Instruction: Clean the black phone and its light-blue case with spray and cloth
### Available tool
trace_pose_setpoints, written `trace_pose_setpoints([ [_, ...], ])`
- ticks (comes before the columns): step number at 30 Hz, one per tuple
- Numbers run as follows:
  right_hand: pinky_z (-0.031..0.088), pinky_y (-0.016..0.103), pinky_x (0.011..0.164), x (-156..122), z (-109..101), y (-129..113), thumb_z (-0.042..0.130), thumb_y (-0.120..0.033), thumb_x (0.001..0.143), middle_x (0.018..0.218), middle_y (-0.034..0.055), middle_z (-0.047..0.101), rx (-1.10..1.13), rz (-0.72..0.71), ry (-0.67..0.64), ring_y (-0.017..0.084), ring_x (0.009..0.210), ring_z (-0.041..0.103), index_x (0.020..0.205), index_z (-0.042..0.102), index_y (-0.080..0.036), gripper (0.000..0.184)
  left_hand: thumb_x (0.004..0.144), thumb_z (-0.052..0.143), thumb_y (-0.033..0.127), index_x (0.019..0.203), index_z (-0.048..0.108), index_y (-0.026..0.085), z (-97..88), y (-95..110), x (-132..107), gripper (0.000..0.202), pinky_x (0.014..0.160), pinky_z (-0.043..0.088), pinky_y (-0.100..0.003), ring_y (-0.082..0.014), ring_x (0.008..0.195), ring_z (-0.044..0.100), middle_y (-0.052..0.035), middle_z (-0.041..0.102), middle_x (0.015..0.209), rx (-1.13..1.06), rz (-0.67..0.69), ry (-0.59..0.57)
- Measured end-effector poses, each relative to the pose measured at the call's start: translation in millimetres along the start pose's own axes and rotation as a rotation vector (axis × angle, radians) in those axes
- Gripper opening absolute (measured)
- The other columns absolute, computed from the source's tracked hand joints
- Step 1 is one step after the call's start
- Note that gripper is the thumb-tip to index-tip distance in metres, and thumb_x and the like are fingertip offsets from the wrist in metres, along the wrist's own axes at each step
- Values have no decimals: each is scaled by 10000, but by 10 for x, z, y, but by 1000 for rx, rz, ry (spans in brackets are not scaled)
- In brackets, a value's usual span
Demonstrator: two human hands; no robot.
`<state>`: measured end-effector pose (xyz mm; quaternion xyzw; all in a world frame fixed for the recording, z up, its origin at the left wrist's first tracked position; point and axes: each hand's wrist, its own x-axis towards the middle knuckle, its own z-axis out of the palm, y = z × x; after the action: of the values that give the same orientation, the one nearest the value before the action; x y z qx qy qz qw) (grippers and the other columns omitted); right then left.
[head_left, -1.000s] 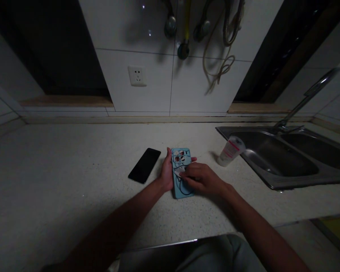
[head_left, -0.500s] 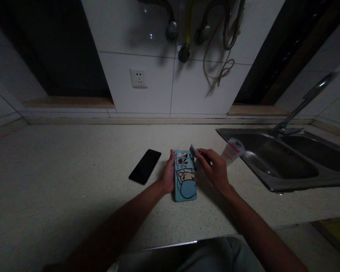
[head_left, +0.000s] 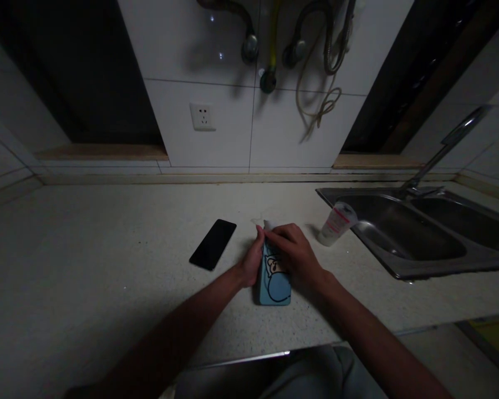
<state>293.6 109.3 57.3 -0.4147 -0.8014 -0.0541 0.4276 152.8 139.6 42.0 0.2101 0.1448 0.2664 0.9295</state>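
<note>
My left hand (head_left: 253, 260) grips the left side of a light blue phone case (head_left: 276, 288), its back with a cartoon sleeper facing up. Over the upper end of the case, my right hand (head_left: 293, 249) pinches a small pale grey piece (head_left: 268, 224), perhaps cloth or tissue, and covers the camera area. The fingertips of both hands meet near the top left corner of the case. To the left, a black smartphone (head_left: 213, 244) lies at a slant on the counter.
A clear plastic cup (head_left: 336, 223) with red print stands right of my hands, beside a steel double sink (head_left: 393, 270) with a faucet (head_left: 449, 145). Pipes (head_left: 270, 66) and a wall socket (head_left: 202, 117) are on the tiled wall behind the pale counter (head_left: 108, 238).
My right hand has moved left with the pale grey piece, from the case's upper right edge to its upper left, now hiding the camera openings. The case is tilted slightly and sits a little lower.
</note>
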Motion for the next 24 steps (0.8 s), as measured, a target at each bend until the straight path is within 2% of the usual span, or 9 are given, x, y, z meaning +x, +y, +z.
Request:
trace_pose_setpoints([
  [4,459,410,827,13,-11,-18,549,-259,969,1036,75,703,48,-140,-63,237,956,626,1277,651,-286,325,898,249,758,1180,675,119,-6,19,3,818,882,524,-386,-291,998,694,-150,742,957,-27,5,60],
  [8,499,374,791,-7,17,-12,472,-167,982,997,82,701,156,-306,-105,210,914,637,1320,598,-256,371,894,313,755,1124,698,125,-19,77,9,774,852,534,-368,-282,933,708,-129,740,894,-73,19,90],
  [10,518,348,766,-17,16,-32,444,-132,984,991,96,698,199,-341,-140,198,896,637,1338,576,-222,389,893,308,763,1070,711,118,-17,111,14,781,810,543,-358,-274,879,714,-130,737,866,-87,30,108],
  [15,547,307,815,-5,-91,-151,508,-200,993,1105,120,691,326,-207,-273,182,987,661,1342,565,-200,354,883,250,790,1010,723,96,-26,169,17,850,743,555,-367,-269,792,716,-158,735,830,-79,16,148],
  [18,555,302,847,-4,-114,-172,534,-258,993,1104,102,708,386,-186,-376,171,996,675,1327,573,-209,340,876,280,794,948,726,78,-58,190,19,847,721,561,-363,-259,740,711,-167,733,808,-53,110,189],
  [20,558,310,817,-17,-85,-136,535,-246,987,1062,97,717,303,-197,-348,178,957,677,1278,607,-208,301,877,295,791,933,725,69,-74,203,25,842,702,563,-351,-249,714,707,-169,731,804,-56,146,204],
  [24,537,343,740,-38,-29,-26,552,-240,968,974,112,700,47,-159,-201,212,880,645,1168,666,-194,235,900,292,761,1019,725,90,-65,215,50,808,686,567,-368,-257,721,707,-164,736,843,-124,123,175],
])
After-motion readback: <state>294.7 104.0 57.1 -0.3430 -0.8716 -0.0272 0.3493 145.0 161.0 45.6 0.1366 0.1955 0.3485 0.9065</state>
